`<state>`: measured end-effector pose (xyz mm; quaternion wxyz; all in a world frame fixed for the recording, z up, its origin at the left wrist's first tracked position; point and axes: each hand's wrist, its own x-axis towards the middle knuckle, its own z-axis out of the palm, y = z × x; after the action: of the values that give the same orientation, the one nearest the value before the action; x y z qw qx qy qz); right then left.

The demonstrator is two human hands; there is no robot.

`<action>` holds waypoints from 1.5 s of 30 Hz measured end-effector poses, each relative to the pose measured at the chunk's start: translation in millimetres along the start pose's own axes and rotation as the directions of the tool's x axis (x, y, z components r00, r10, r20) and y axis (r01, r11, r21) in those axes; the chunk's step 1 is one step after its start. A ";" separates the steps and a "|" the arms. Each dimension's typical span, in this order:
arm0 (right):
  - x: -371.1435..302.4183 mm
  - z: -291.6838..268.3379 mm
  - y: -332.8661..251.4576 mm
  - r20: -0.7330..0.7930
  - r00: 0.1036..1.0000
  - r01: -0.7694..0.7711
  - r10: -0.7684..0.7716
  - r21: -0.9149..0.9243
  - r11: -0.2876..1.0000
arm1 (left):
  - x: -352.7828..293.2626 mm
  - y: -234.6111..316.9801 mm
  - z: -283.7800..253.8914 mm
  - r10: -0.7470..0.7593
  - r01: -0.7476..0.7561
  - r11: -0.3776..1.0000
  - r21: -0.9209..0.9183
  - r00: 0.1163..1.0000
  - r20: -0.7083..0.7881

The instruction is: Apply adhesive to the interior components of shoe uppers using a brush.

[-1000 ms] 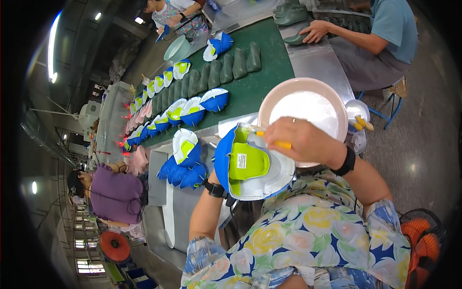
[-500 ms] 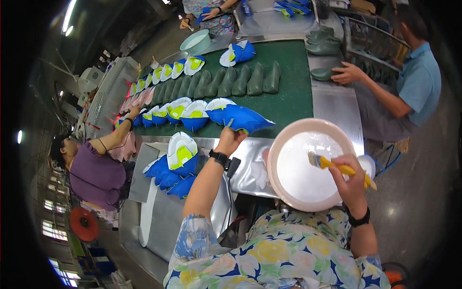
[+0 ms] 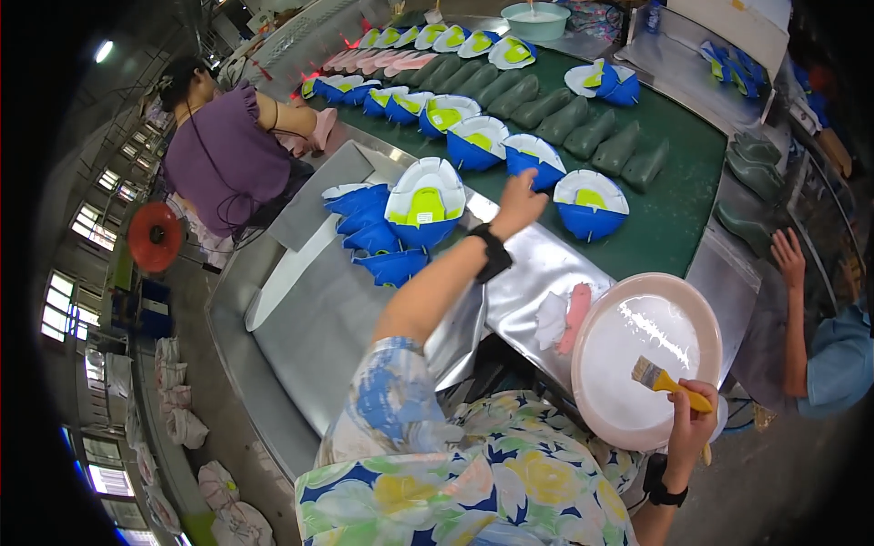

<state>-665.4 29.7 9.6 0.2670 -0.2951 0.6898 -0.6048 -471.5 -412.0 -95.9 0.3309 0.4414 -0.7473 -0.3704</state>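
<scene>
My left hand [image 3: 521, 202] reaches to the front row, its fingers closed at the lower edge of a blue shoe upper [image 3: 537, 166] with a white inside; the fingertips are partly hidden. Just right of it another blue shoe upper [image 3: 590, 218] with a lime-green patch rests on the green table top [image 3: 669, 214]. In my right hand [image 3: 692, 419] is a paintbrush [image 3: 672, 384] with a yellow handle and pale bristles. The brush hangs over a pale pink basin [image 3: 587, 364] of white liquid. More shoe uppers [image 3: 426, 205] are stacked at my left.
Dark green shoe lasts [image 3: 564, 123] stand in a row behind the uppers. A pink cloth [image 3: 575, 318] lies beside the basin. A person in purple [image 3: 218, 164] works at the left, one in blue [image 3: 838, 364] at the right. A turquoise basin [image 3: 537, 20] stands at the far edge.
The view has turned. The upper my left hand held up now rests on the table, and that hand is at the one beside it. The brush stays in my right hand over the basin.
</scene>
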 end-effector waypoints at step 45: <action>-23.6 7.3 9.1 0.127 0.992 0.017 -0.004 -0.104 0.994 | -236.2 66.0 -86.1 0.423 -0.626 0.593 0.507 0.778 0.465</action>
<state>-644.7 42.8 0.0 0.2913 -0.3502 0.7008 -0.5491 -335.7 -198.6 -36.0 0.1399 0.2223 -0.9641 -0.0399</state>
